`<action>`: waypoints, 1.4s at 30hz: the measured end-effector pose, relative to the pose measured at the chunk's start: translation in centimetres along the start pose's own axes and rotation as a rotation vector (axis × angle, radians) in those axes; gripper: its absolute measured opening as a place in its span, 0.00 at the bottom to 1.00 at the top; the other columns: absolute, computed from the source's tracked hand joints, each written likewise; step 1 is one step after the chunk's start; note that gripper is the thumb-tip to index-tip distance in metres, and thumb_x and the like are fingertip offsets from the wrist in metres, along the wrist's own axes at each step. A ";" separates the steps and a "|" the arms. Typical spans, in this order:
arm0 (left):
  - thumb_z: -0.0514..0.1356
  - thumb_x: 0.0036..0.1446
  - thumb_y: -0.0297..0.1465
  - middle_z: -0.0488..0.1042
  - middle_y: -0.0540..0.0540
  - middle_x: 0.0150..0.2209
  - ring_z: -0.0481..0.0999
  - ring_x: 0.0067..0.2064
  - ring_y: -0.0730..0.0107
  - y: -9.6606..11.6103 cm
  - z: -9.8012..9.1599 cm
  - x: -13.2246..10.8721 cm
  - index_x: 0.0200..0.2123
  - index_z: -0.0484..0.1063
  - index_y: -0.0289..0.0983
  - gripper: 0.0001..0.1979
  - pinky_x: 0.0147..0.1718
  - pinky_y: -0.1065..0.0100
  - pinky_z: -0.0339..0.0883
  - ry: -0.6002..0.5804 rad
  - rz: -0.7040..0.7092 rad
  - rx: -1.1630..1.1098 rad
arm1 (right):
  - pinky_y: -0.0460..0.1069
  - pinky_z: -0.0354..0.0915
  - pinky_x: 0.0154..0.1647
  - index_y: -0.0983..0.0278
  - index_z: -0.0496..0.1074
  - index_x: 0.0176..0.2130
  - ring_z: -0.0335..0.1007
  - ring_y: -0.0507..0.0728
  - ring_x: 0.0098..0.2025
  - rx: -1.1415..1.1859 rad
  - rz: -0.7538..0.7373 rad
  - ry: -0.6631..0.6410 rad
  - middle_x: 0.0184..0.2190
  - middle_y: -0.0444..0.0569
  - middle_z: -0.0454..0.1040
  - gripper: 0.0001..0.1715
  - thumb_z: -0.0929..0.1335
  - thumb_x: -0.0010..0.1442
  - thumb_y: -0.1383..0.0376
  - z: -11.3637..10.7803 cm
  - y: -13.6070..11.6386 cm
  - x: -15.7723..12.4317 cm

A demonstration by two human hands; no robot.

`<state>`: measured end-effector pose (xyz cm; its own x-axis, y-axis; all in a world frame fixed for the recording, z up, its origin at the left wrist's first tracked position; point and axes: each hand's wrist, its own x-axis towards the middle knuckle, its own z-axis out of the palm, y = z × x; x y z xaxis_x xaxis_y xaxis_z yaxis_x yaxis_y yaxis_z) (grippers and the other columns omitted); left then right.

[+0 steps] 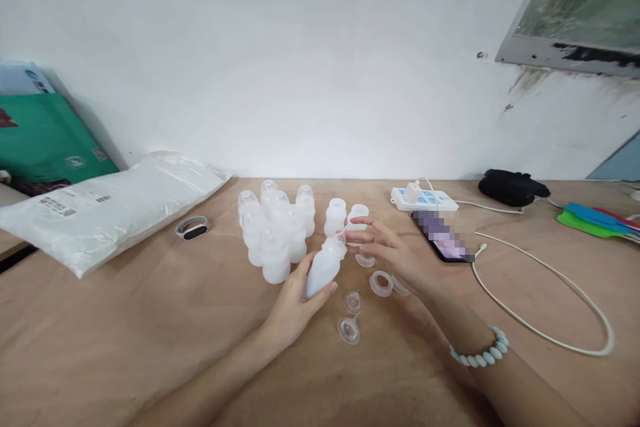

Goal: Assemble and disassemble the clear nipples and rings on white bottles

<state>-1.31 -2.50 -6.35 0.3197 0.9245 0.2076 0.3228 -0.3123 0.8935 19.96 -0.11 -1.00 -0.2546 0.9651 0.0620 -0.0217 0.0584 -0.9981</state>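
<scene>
My left hand (295, 290) is wrapped around a white baby bottle (324, 269), which tilts up to the right. A clear nipple (341, 239) sits at its top. The fingers of my right hand (383, 250) close on that nipple from the right, the upper finger held away. Just behind stand two white bottles (336, 215) without domed caps. To the right of the held bottle lie translucent rings (381, 283), and nearer to me two clear nipples (349, 330) rest on the table. A group of several white bottles with clear domed caps (276, 257) stands to the left.
A wristband (193, 228) and a white plastic parcel (115, 203) lie on the left of the brown table (190, 333). At the right are a phone (443, 237), a power strip (440, 200), a looped white cable (545, 340), a black case (513, 188) and coloured flat items (595, 220).
</scene>
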 end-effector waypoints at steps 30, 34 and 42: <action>0.69 0.51 0.40 0.75 0.49 0.31 0.73 0.29 0.72 1.8 0.3 -0.5 0.44 0.71 0.33 0.22 0.28 0.73 0.65 -0.316 -0.207 -0.651 | 0.48 0.63 0.31 0.64 0.75 0.37 0.66 0.52 0.29 -0.211 -0.066 -0.077 0.28 0.44 0.73 0.19 0.76 0.50 0.55 1.2 1.0 -0.2; 0.69 0.50 0.41 0.75 0.49 0.30 0.73 0.28 0.71 1.7 0.1 -0.3 0.44 0.70 0.33 0.23 0.27 0.72 0.65 -0.276 -0.207 -0.579 | 0.49 0.63 0.33 0.64 0.74 0.35 0.66 0.54 0.32 -0.228 -0.085 -0.045 0.30 0.45 0.72 0.20 0.73 0.54 0.50 1.4 0.8 -0.3; 0.69 0.50 0.45 0.76 0.47 0.30 0.75 0.27 0.71 1.2 -0.6 0.1 0.39 0.70 0.34 0.22 0.25 0.72 0.65 -0.376 -0.226 -0.711 | 0.52 0.65 0.41 0.64 0.74 0.41 0.69 0.56 0.37 -0.096 -0.057 -0.128 0.35 0.47 0.74 0.24 0.76 0.51 0.52 0.6 0.7 0.0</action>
<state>-1.36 -2.64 -5.00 0.6315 0.7743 -0.0412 -0.1842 0.2014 0.9620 19.33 -0.22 -1.65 -0.3767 0.9195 0.1124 0.0512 0.1418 -0.9886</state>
